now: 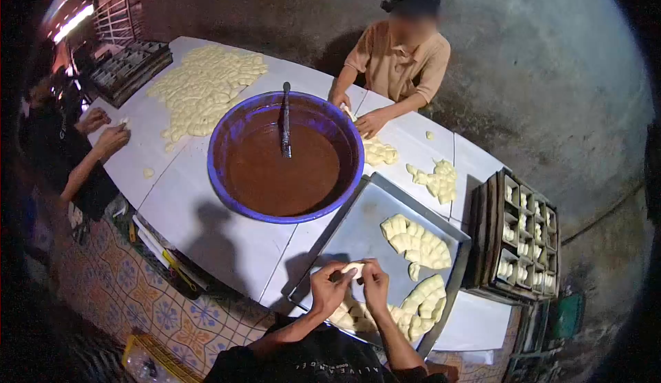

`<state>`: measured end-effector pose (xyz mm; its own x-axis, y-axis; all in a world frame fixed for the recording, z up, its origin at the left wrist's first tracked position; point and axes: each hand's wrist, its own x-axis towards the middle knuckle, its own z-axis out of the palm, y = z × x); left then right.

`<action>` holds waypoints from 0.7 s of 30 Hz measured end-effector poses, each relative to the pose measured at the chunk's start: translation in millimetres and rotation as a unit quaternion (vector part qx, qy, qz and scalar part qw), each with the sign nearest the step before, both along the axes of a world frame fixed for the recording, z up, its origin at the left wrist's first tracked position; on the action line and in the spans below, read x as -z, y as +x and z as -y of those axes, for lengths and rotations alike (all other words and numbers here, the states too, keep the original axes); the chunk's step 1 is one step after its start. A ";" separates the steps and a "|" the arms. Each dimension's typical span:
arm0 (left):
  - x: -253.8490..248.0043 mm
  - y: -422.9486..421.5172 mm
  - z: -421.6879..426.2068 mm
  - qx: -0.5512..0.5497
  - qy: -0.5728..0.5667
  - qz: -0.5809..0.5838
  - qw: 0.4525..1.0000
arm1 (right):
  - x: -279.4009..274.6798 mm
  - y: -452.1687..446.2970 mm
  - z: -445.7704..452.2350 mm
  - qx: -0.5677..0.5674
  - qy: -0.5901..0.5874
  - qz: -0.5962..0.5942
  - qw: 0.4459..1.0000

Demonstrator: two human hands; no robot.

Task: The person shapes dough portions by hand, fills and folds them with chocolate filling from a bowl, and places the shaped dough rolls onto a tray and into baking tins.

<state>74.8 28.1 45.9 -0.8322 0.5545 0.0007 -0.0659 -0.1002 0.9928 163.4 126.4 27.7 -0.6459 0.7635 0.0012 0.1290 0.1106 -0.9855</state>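
My left hand (329, 288) and my right hand (374, 285) are closed on one small piece of pale dough (353, 269), held between them above a metal tray (358, 221). On that tray lie a cluster of dough pieces (416, 242) at the upper right and another cluster (421, 307) nearer to me, partly behind my forearms. A blue basin (215, 183) of brown liquid stands beyond the tray to the left, with a dark-handled utensil (286, 121) resting in it.
Across the table, a person in a tan shirt (403, 59) handles dough. Another person's hands (110, 132) work at the left, near a large dough pile (203, 90). Stacked divided molds (523, 231) holding dough stand at the right; more molds (131, 70) sit at the far left.
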 end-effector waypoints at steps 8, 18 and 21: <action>24.2 -6.1 -3.5 0.215 0.247 0.581 0.745 | -26.7 -19.6 2.1 -0.102 0.112 -0.110 0.982; -29.8 -187.5 -64.7 -0.005 -0.123 -0.060 0.991 | -1.7 -19.2 -5.2 -0.197 -0.146 -0.156 0.957; -15.6 -210.5 -68.6 0.044 -0.331 -0.296 0.895 | 7.8 -20.8 -4.5 -0.149 -0.177 -0.164 0.959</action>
